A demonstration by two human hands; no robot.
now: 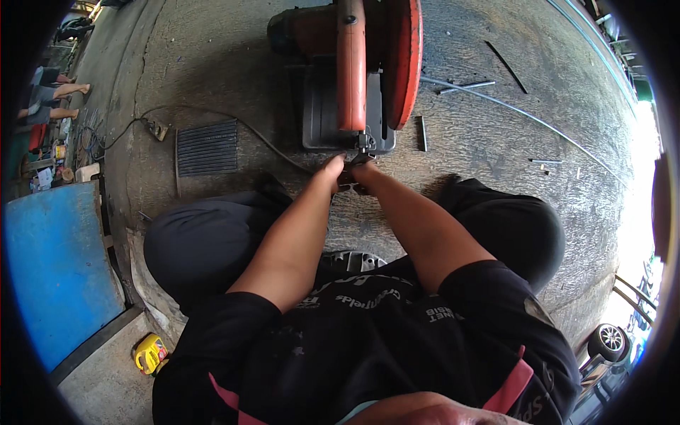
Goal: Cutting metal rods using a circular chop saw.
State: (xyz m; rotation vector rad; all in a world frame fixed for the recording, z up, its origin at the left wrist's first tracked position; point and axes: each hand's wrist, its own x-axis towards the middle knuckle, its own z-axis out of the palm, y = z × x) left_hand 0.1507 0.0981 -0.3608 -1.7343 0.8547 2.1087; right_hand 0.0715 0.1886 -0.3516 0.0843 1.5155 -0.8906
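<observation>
Fingers of left hand (331, 171) and right hand (365, 173): lay close together at the near edge of a red cut-off saw (350, 78); were largely hidden, could not tell whether clenched, released or grasping. Showed outward, at left, a row of dark rods (207, 148) and, beyond, a blue panel (60, 258).

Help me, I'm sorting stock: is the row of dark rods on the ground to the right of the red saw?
No, the row of dark rods lies to the left of the red saw.
</observation>
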